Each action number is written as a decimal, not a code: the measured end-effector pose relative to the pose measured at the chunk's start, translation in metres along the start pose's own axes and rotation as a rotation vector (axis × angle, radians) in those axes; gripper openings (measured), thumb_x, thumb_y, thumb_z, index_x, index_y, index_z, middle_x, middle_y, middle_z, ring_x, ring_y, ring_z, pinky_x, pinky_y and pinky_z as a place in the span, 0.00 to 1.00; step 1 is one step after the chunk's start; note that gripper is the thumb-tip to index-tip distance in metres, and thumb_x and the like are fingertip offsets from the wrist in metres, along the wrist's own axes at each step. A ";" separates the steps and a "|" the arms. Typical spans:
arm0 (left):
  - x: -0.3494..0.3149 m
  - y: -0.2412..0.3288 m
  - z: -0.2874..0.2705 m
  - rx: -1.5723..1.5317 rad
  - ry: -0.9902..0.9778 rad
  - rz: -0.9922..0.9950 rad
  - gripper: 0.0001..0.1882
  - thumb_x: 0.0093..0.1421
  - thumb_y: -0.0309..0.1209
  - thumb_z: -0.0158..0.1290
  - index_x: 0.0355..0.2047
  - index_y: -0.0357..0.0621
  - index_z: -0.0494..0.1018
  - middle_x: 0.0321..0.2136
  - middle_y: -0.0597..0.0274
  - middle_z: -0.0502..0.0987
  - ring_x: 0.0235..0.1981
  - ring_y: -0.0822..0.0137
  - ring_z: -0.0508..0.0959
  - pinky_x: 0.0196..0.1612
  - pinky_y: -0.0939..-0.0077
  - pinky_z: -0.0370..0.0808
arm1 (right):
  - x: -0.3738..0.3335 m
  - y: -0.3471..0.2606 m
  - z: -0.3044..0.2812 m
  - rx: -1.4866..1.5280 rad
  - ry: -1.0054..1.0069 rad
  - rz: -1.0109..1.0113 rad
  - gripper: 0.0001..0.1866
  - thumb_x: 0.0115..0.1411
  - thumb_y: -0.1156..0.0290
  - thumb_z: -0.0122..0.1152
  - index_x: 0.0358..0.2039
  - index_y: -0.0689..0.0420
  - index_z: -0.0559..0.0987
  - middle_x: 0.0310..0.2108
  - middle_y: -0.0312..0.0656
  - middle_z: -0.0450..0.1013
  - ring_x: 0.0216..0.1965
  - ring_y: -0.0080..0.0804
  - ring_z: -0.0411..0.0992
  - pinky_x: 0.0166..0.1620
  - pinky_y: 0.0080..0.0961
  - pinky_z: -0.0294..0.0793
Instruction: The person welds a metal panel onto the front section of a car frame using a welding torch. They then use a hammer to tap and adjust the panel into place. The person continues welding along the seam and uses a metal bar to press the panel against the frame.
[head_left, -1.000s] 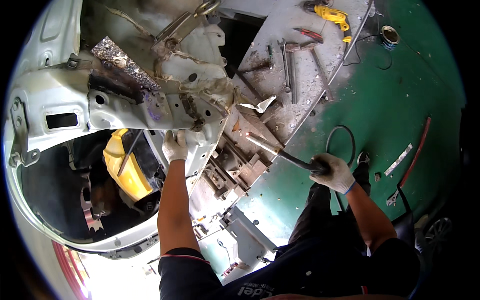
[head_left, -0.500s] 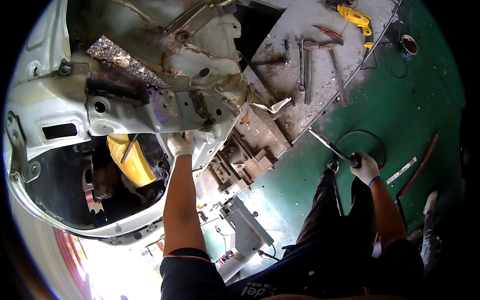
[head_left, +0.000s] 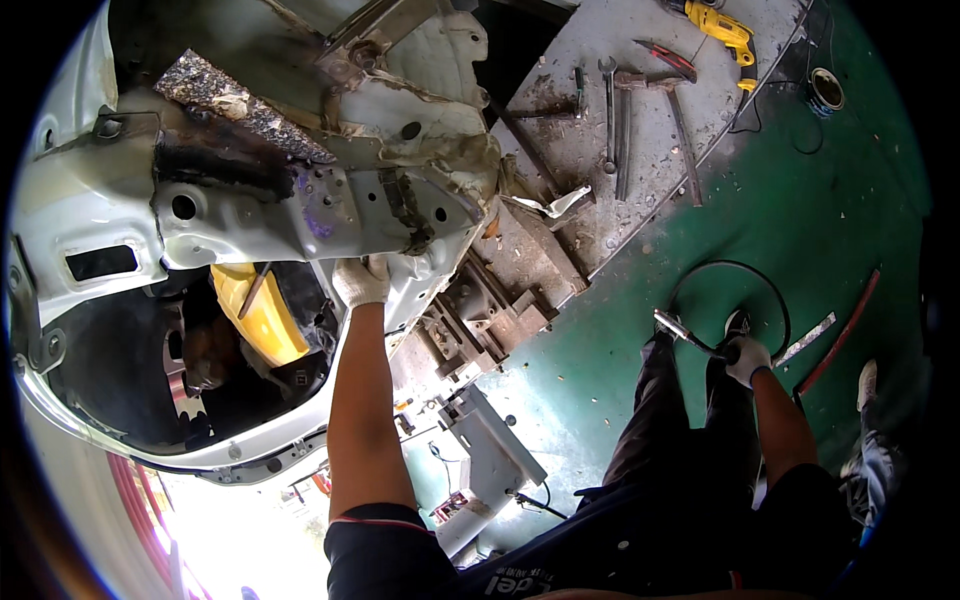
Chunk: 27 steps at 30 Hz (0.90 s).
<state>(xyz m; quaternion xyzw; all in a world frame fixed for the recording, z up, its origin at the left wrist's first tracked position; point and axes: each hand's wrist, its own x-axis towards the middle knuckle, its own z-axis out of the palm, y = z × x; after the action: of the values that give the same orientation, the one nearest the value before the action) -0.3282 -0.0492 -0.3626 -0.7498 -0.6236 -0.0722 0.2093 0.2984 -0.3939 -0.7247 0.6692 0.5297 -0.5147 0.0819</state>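
So the pale car body panel [head_left: 240, 225] is my landmark here; the gloved left hand [head_left: 360, 283] is right at its lower edge, fingertips up against the metal, but the tips are partly hidden so I can't tell if it's really gripping or just bracing; the gloved right hand [head_left: 748, 360] is wrapped round the black handle of what looks like a welding torch [head_left: 685, 328], well apart from the panel, off to its lower right over the green floor [head_left: 600, 360]; the big change is that torch: a second ago its nozzle was pointing up toward the panel, now it's swung down and away by the person's legs, with its black cable [head_left: 785, 300] looping out beside it; left hand has stayed put on the panel edge the whole time; my read is the torch isn't doing anything to the metal at this moment, and the left hand is the only one in touch with the panel; a charred speckled strip [head_left: 245, 105] lies along the panel's upper side, and a yellow part [head_left: 260, 320] shows in the opening just below it; up and right of the panel, the grey platform [head_left: 650, 130] has a combination wrench [head_left: 610, 115] and a yellow power drill [head_left: 722, 30] on it
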 end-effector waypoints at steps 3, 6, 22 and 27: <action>0.002 0.005 -0.006 0.014 -0.138 -0.101 0.40 0.69 0.67 0.43 0.54 0.42 0.79 0.48 0.36 0.82 0.50 0.32 0.80 0.54 0.44 0.76 | 0.000 0.005 0.006 0.006 -0.015 0.008 0.27 0.47 0.64 0.75 0.51 0.49 0.83 0.50 0.46 0.81 0.53 0.49 0.80 0.57 0.45 0.80; 0.003 0.008 -0.009 0.008 -0.234 -0.160 0.40 0.69 0.66 0.44 0.56 0.41 0.78 0.52 0.35 0.80 0.53 0.32 0.78 0.58 0.45 0.74 | 0.005 0.006 0.010 0.019 -0.009 0.010 0.27 0.47 0.64 0.75 0.51 0.48 0.83 0.51 0.46 0.81 0.53 0.50 0.80 0.57 0.45 0.80; -0.001 0.000 0.002 -0.051 -0.024 -0.049 0.42 0.67 0.70 0.43 0.54 0.43 0.80 0.47 0.39 0.83 0.47 0.34 0.82 0.52 0.47 0.79 | 0.029 0.010 0.016 -0.013 0.036 -0.012 0.26 0.48 0.64 0.74 0.51 0.48 0.83 0.48 0.46 0.81 0.51 0.51 0.80 0.56 0.45 0.80; -0.006 -0.017 0.006 0.027 -0.029 -0.023 0.43 0.67 0.71 0.42 0.54 0.44 0.81 0.46 0.40 0.83 0.47 0.35 0.82 0.52 0.47 0.79 | 0.030 0.008 0.020 -0.044 -0.015 -0.023 0.26 0.47 0.64 0.74 0.50 0.49 0.82 0.48 0.45 0.82 0.51 0.51 0.80 0.56 0.44 0.80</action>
<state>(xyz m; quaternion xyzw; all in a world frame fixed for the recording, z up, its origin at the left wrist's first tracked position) -0.3470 -0.0501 -0.3670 -0.7405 -0.6362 -0.0553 0.2094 0.2900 -0.3913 -0.7607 0.6573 0.5480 -0.5086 0.0947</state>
